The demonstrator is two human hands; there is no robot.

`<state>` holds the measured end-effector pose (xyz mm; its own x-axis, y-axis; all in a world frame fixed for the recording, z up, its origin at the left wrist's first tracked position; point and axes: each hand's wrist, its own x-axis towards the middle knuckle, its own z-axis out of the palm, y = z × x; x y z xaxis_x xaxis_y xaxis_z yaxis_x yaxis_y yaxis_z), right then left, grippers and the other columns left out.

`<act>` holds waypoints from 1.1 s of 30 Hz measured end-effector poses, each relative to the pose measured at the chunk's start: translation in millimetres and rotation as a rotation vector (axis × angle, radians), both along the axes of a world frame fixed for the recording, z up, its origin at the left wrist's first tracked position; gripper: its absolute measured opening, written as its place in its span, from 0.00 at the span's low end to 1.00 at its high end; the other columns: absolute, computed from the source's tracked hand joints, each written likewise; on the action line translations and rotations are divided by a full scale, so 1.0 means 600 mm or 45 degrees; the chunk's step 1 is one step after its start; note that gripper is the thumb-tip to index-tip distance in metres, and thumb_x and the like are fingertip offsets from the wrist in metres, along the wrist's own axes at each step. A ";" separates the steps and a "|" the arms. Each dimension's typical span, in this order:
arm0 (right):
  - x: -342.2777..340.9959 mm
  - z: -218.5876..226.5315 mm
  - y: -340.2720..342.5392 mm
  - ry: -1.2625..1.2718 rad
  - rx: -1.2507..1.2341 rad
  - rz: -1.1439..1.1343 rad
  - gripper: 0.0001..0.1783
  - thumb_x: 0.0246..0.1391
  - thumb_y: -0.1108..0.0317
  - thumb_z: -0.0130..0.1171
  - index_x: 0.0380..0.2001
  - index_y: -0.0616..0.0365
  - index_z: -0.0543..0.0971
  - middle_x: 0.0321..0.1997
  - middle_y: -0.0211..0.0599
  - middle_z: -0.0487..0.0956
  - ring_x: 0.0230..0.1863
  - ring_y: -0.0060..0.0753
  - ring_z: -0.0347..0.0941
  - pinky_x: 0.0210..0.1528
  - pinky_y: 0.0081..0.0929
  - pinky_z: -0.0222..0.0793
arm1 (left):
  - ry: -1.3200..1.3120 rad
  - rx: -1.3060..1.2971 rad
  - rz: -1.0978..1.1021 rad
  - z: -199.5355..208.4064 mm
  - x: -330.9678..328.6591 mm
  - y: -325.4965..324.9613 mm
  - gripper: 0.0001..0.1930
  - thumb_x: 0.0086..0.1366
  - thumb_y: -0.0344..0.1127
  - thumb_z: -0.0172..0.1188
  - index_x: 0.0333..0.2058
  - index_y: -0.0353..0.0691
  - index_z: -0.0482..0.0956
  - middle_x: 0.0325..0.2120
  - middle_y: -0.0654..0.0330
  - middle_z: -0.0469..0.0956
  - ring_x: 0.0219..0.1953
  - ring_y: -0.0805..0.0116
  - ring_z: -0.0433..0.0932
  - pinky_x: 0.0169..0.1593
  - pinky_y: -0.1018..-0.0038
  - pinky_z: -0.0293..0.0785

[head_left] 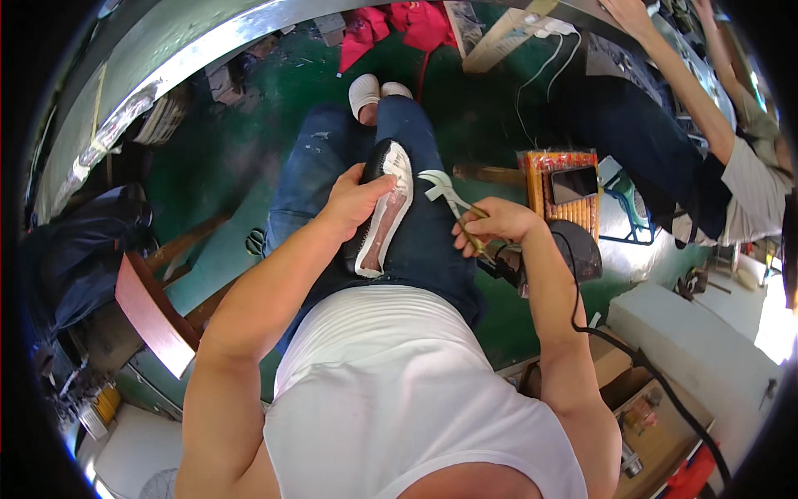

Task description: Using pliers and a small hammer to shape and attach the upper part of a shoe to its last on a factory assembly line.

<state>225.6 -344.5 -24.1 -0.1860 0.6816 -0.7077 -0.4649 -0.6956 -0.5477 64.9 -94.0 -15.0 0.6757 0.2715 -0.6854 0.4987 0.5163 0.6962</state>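
On my lap a dark shoe lies with its underside up; a brownish insole strip shows between pale, gathered edges, whitest at the toe. My left hand is closed round its side, the thumb pressing on the underside near the toe. To the right, my right hand grips the handles of metal lasting pliers. Their pale, hooked head points toward the shoe and stays a little apart from it. Whether the jaws meet is too small to tell.
At my right stands an orange-brown woven seat with a dark phone on it. Another person sits beyond. A wooden stool is at my left. A black cable runs past my right arm. A metal-edged bench curves ahead.
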 end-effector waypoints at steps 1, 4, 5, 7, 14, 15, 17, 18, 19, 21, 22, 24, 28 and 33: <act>0.000 0.020 0.013 -0.003 0.004 0.020 0.19 0.65 0.62 0.53 0.47 0.71 0.74 0.39 0.46 0.82 0.38 0.38 0.83 0.41 0.29 0.78 | 0.047 0.099 -0.013 0.003 0.002 -0.002 0.23 0.60 0.40 0.67 0.49 0.33 0.75 0.42 0.56 0.80 0.42 0.68 0.79 0.47 0.71 0.74; -0.037 0.070 0.070 -0.645 0.256 -0.333 0.21 0.69 0.56 0.44 0.42 0.66 0.75 0.30 0.35 0.78 0.26 0.30 0.76 0.32 0.24 0.71 | 0.136 0.284 -0.087 0.004 0.003 -0.003 0.27 0.55 0.41 0.66 0.50 0.32 0.74 0.42 0.53 0.80 0.43 0.64 0.78 0.48 0.71 0.74; -0.050 0.074 0.091 -0.643 0.257 -0.335 0.21 0.69 0.56 0.44 0.42 0.66 0.75 0.30 0.35 0.78 0.26 0.30 0.76 0.32 0.24 0.71 | 0.138 0.286 -0.089 0.001 0.001 -0.002 0.27 0.55 0.41 0.66 0.50 0.32 0.74 0.42 0.53 0.80 0.43 0.64 0.78 0.48 0.71 0.74; -0.054 0.070 0.127 -1.018 0.164 -0.117 0.25 0.68 0.51 0.44 0.31 0.66 0.76 0.27 0.41 0.79 0.28 0.32 0.78 0.35 0.30 0.71 | 0.181 0.301 -0.326 0.012 0.008 0.002 0.43 0.56 0.42 0.67 0.63 0.22 0.57 0.52 0.44 0.74 0.52 0.59 0.76 0.54 0.70 0.72; -0.055 0.059 0.137 -1.054 0.070 0.125 0.24 0.65 0.53 0.47 0.27 0.64 0.76 0.23 0.41 0.79 0.24 0.36 0.78 0.31 0.34 0.72 | 0.228 0.154 -0.346 0.004 0.007 0.015 0.52 0.54 0.42 0.70 0.66 0.19 0.46 0.57 0.40 0.69 0.56 0.57 0.74 0.56 0.68 0.71; -0.056 0.060 0.135 -1.051 0.070 0.129 0.24 0.65 0.53 0.47 0.27 0.64 0.76 0.23 0.41 0.79 0.24 0.36 0.78 0.31 0.34 0.72 | 0.208 0.039 -0.294 0.011 0.008 0.024 0.54 0.54 0.42 0.70 0.66 0.18 0.43 0.57 0.39 0.69 0.57 0.56 0.73 0.57 0.67 0.71; -0.057 0.071 0.118 -1.015 0.099 0.058 0.22 0.63 0.54 0.52 0.26 0.63 0.76 0.22 0.37 0.79 0.22 0.32 0.77 0.28 0.31 0.71 | 0.204 0.100 -0.232 -0.015 0.004 0.024 0.40 0.52 0.42 0.69 0.58 0.23 0.63 0.51 0.44 0.74 0.49 0.57 0.78 0.51 0.66 0.75; -0.060 0.088 0.099 -1.004 0.064 0.063 0.21 0.62 0.54 0.54 0.27 0.63 0.76 0.22 0.36 0.79 0.22 0.28 0.76 0.28 0.29 0.71 | 0.214 0.089 -0.235 -0.020 -0.001 0.025 0.40 0.52 0.42 0.69 0.58 0.23 0.63 0.51 0.44 0.74 0.49 0.57 0.78 0.51 0.66 0.75; -0.063 0.094 0.082 -1.000 0.065 0.070 0.21 0.62 0.54 0.54 0.27 0.63 0.76 0.22 0.36 0.79 0.22 0.28 0.76 0.28 0.29 0.71 | 0.174 0.001 -0.253 -0.024 0.000 0.035 0.39 0.53 0.41 0.70 0.58 0.24 0.64 0.50 0.46 0.75 0.48 0.58 0.78 0.52 0.66 0.75; -0.078 0.108 0.055 -1.008 0.061 0.235 0.20 0.61 0.55 0.55 0.27 0.64 0.77 0.22 0.39 0.78 0.24 0.34 0.77 0.31 0.31 0.71 | 0.139 -0.093 -0.273 -0.026 0.001 0.045 0.37 0.54 0.41 0.70 0.57 0.26 0.66 0.50 0.48 0.75 0.48 0.59 0.79 0.52 0.66 0.75; -0.082 0.136 0.065 -1.081 0.006 0.481 0.19 0.60 0.55 0.56 0.32 0.64 0.77 0.29 0.45 0.81 0.30 0.46 0.78 0.35 0.35 0.73 | 0.130 -0.162 -0.269 -0.023 0.001 0.049 0.34 0.55 0.40 0.70 0.56 0.28 0.67 0.48 0.50 0.76 0.48 0.60 0.79 0.52 0.66 0.75; -0.114 0.086 0.047 -1.368 0.282 0.409 0.18 0.60 0.56 0.56 0.35 0.64 0.77 0.33 0.48 0.81 0.33 0.51 0.78 0.38 0.37 0.74 | 0.115 -0.268 -0.238 -0.013 0.002 0.048 0.27 0.58 0.36 0.68 0.53 0.32 0.70 0.46 0.53 0.79 0.48 0.61 0.79 0.53 0.64 0.75; -0.135 0.107 0.073 -1.667 0.442 0.497 0.17 0.62 0.58 0.54 0.42 0.63 0.75 0.42 0.53 0.80 0.40 0.59 0.77 0.43 0.47 0.72 | 0.200 -0.123 -0.164 0.005 0.002 0.037 0.26 0.58 0.36 0.68 0.52 0.33 0.71 0.46 0.52 0.79 0.48 0.61 0.79 0.53 0.64 0.75; -0.147 0.072 0.026 -1.584 0.366 0.354 0.17 0.63 0.57 0.51 0.40 0.61 0.76 0.39 0.54 0.79 0.39 0.62 0.75 0.43 0.51 0.70 | 0.092 -0.022 -0.279 -0.003 -0.002 0.016 0.33 0.60 0.40 0.67 0.58 0.31 0.65 0.49 0.52 0.76 0.51 0.64 0.76 0.55 0.67 0.73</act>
